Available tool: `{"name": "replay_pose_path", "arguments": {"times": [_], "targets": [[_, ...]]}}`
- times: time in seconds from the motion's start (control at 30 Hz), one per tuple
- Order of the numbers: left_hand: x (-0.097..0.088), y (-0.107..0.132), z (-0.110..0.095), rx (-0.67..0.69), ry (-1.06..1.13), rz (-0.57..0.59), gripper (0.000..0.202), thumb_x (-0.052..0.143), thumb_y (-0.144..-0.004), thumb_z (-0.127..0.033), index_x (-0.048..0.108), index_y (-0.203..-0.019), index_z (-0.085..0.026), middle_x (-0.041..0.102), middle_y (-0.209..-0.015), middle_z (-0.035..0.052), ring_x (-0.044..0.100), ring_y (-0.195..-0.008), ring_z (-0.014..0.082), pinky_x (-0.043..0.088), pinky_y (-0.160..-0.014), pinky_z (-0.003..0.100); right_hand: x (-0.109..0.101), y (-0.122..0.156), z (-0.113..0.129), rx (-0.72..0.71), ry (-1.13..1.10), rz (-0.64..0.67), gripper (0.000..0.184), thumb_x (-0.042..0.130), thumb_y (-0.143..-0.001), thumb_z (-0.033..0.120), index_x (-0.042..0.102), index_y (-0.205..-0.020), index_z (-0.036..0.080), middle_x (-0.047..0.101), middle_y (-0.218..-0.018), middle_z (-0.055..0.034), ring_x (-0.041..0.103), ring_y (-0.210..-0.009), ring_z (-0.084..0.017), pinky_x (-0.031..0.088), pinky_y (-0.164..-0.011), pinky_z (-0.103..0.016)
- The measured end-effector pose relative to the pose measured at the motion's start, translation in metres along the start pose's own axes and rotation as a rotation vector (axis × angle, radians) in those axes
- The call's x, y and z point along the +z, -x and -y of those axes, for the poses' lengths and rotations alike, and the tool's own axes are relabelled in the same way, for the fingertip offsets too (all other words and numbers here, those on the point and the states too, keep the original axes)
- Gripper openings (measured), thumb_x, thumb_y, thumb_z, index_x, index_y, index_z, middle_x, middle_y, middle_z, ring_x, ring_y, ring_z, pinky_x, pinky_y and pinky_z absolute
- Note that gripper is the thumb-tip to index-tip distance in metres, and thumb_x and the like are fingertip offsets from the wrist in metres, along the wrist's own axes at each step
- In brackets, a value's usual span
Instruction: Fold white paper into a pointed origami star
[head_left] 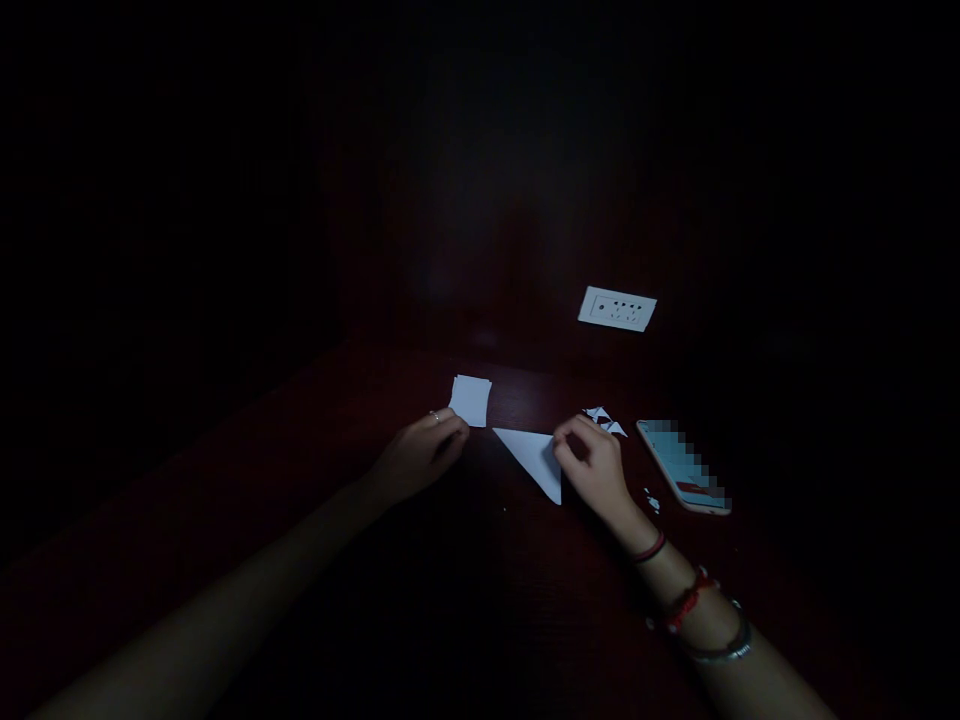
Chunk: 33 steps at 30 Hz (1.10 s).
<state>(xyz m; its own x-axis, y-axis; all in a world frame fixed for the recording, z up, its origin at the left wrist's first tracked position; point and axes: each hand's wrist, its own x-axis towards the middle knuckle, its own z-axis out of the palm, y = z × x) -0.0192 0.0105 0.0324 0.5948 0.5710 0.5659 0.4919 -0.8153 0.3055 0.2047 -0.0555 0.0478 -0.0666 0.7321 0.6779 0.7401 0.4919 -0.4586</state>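
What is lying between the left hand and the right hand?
In the head view, a white paper triangle lies between the left hand and the right hand, which overlaps its right edge.

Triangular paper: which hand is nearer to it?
Right. The right hand is at the right edge of the triangular paper, covering part of it; the left hand is apart, left of its left tip.
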Motion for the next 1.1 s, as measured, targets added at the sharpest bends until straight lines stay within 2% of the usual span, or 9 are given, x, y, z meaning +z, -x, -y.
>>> {"name": "replay_pose_path", "arguments": {"times": [0.1, 0.17, 0.23, 0.4, 0.57, 0.67, 0.8, 1.1], "targets": [[0.002, -0.001, -0.006, -0.077, 0.045, -0.075, 0.018, 0.032, -0.086, -0.022, 0.049, -0.086, -0.017, 0.051, -0.083, 0.0008, 0.049, -0.075, 0.0127, 0.039, -0.069, 0.027, 0.002, -0.001, -0.003, 0.030, -0.111, 0.088, 0.013, 0.042, -0.070, 0.012, 0.052, -0.064, 0.016, 0.054, -0.064, 0.0000, 0.050, -0.062, -0.012, 0.038, -0.059, -0.023], [0.007, 0.001, -0.016, -0.060, 0.120, -0.044, 0.019, 0.035, -0.085, -0.023, 0.046, -0.101, -0.019, 0.050, -0.094, 0.0013, 0.048, -0.085, 0.0130, 0.040, -0.074, 0.027, 0.007, 0.001, -0.001, -0.010, -0.116, 0.192, 0.014, 0.042, -0.071, 0.012, 0.054, -0.065, 0.016, 0.056, -0.066, 0.0000, 0.051, -0.063, -0.012, 0.038, -0.060, -0.023], [0.014, 0.004, -0.025, -0.006, 0.159, 0.036, 0.023, 0.042, -0.083, -0.024, 0.044, -0.106, -0.020, 0.049, -0.100, 0.0018, 0.047, -0.090, 0.0135, 0.039, -0.078, 0.028, 0.013, 0.005, 0.005, -0.065, -0.065, 0.232, 0.014, 0.043, -0.073, 0.012, 0.055, -0.068, 0.017, 0.056, -0.069, -0.0003, 0.051, -0.065, -0.012, 0.037, -0.063, -0.024], [0.022, 0.010, -0.035, 0.069, 0.156, 0.102, 0.015, 0.039, -0.084, -0.019, 0.054, -0.088, -0.019, 0.054, -0.085, 0.0010, 0.049, -0.080, 0.0123, 0.040, -0.073, 0.026, 0.022, 0.016, 0.017, -0.202, 0.064, 0.267, 0.013, 0.044, -0.077, 0.016, 0.057, -0.075, 0.017, 0.057, -0.071, -0.0019, 0.050, -0.069, -0.013, 0.034, -0.074, -0.029], [0.017, 0.009, -0.036, 0.092, 0.118, 0.113, 0.012, 0.041, -0.082, -0.018, 0.053, -0.079, -0.016, 0.052, -0.078, 0.0010, 0.048, -0.075, 0.0123, 0.039, -0.069, 0.025, 0.022, 0.018, 0.020, -0.221, 0.068, 0.240, 0.014, 0.043, -0.077, 0.016, 0.056, -0.074, 0.016, 0.055, -0.069, -0.0023, 0.048, -0.068, -0.013, 0.034, -0.073, -0.030], [0.015, 0.009, -0.035, 0.070, 0.057, 0.105, 0.011, 0.042, -0.079, -0.016, 0.051, -0.074, -0.016, 0.050, -0.075, 0.0006, 0.047, -0.071, 0.0122, 0.039, -0.065, 0.025, 0.018, 0.016, 0.016, -0.176, 0.052, 0.182, 0.012, 0.044, -0.075, 0.014, 0.055, -0.070, 0.017, 0.054, -0.067, -0.0016, 0.047, -0.066, -0.013, 0.035, -0.070, -0.028], [0.014, 0.008, -0.031, 0.052, 0.018, 0.095, 0.011, 0.040, -0.078, -0.014, 0.050, -0.073, -0.016, 0.049, -0.076, 0.0006, 0.047, -0.069, 0.0116, 0.039, -0.063, 0.024, 0.013, 0.012, 0.009, -0.041, 0.009, 0.078, 0.013, 0.044, -0.074, 0.014, 0.054, -0.067, 0.017, 0.053, -0.065, -0.0010, 0.048, -0.065, -0.013, 0.036, -0.065, -0.026], [-0.002, 0.004, -0.018, 0.029, -0.052, 0.025, 0.009, 0.041, -0.077, -0.016, 0.047, -0.071, -0.017, 0.047, -0.072, -0.0010, 0.044, -0.064, 0.0107, 0.037, -0.060, 0.023, 0.020, 0.010, 0.002, 0.189, -0.231, -0.050, 0.012, 0.045, -0.069, 0.015, 0.056, -0.065, 0.016, 0.056, -0.066, -0.0011, 0.052, -0.065, -0.014, 0.039, -0.060, -0.024]]}}
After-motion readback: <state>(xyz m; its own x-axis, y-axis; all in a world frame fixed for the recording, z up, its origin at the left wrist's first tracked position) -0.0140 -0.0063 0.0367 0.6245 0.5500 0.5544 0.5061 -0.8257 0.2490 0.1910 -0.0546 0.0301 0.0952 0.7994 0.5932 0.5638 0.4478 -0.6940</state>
